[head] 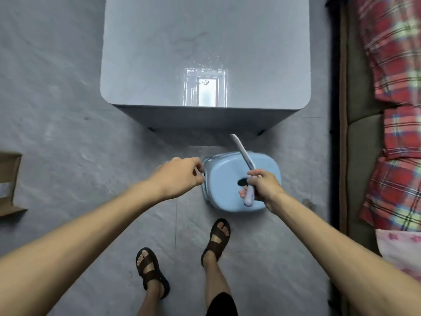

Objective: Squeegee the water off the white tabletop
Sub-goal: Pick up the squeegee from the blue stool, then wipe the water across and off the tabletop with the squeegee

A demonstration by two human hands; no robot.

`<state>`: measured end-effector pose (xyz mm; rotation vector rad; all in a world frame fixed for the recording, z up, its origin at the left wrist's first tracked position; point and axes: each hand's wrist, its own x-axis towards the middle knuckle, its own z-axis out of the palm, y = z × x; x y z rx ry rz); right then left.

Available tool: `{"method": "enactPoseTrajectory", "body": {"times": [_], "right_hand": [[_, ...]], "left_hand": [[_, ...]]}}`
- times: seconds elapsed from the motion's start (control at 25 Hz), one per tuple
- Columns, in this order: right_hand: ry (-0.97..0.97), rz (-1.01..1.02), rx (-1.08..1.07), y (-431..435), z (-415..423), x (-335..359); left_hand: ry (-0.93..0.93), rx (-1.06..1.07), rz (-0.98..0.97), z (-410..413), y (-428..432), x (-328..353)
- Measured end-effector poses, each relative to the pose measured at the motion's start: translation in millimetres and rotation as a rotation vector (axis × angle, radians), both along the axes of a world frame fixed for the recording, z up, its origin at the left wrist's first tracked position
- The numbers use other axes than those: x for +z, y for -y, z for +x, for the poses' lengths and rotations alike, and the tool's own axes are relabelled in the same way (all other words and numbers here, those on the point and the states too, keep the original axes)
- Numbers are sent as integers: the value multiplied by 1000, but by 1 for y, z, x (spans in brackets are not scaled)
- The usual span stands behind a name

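Above blue stool [227,179] — right hand [265,187] grips squeegee [242,153], blade raised.

— How was the light?
— Dim and bluish; a bright rectangular glare [206,90] sat at the near edge of the glossy white square tabletop [159,53].
— Sharpness?
— Soft; the wide lens bowed the edges.
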<state>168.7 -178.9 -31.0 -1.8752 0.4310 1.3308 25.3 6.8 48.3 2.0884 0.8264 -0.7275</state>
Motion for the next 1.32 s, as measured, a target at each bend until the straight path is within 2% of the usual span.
{"method": "enactPoseTrajectory", "body": {"times": [0.08, 0.4, 0.52, 0.64, 0.88, 1.08, 1.32], "right_hand": [[6, 69, 195, -5, 4, 63], [549, 45, 1010, -128, -26, 320], [655, 35, 1180, -199, -67, 388], [699, -16, 1230, -270, -102, 440], [751, -115, 1146, -404, -144, 508], [731, -132, 1101, -480, -131, 506], [779, -170, 1072, -613, -64, 460]], "left_hand": [[46, -14, 29, 5, -14, 54], [255, 0, 131, -43, -121, 269], [273, -84, 196, -82, -185, 325], [263, -182, 262, -114, -254, 367], [276, -307, 379, -157, -392, 424], [298, -330, 402, -136, -477, 415], [323, -366, 364, -53, -617, 391]]}}
